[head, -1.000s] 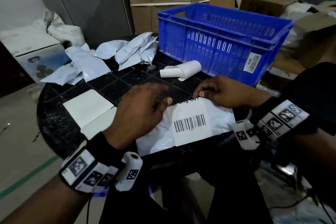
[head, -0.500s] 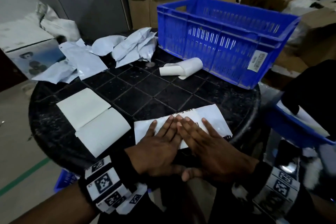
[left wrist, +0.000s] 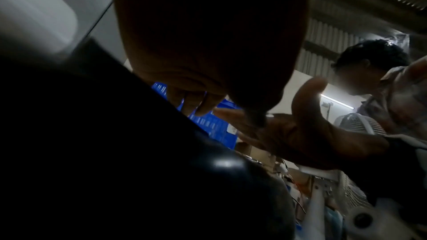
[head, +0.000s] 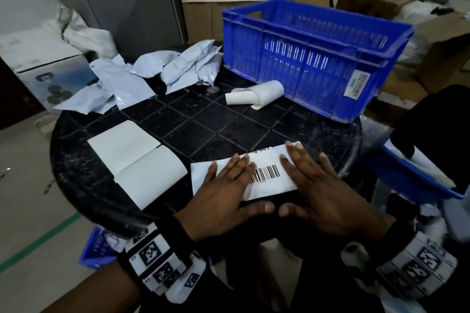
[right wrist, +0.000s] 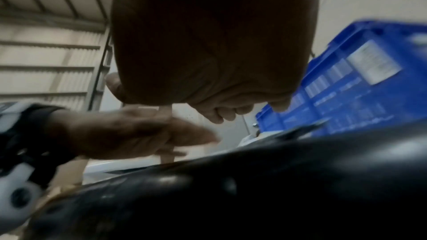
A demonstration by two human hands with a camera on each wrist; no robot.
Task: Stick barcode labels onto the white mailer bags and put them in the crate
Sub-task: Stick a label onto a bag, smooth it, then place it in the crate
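Observation:
A white mailer bag (head: 203,173) lies flat at the near edge of the round black table (head: 76,160), with a barcode label (head: 267,173) stuck on its top. My left hand (head: 229,185) presses flat on the left part of the bag and label, fingers straight. My right hand (head: 312,180) presses flat on the right part, fingers spread. The blue crate (head: 318,58) stands at the table's far right; its inside is hidden from view. In the wrist views I see both palms from below, with the left hand (left wrist: 208,43) and the right hand (right wrist: 208,43) over the dark table edge.
A heap of unlabelled white mailer bags (head: 152,73) lies at the far left of the table. Blank label sheets (head: 134,157) lie near left, a curled backing strip (head: 254,95) before the crate. Cardboard boxes (head: 229,2) stand behind, and another blue bin (head: 419,178) sits low at the right.
My hands, side by side over the label half a second ago, have slid apart across it, uncovering the barcode. A second ago my fingers were still pinching the label's top edge.

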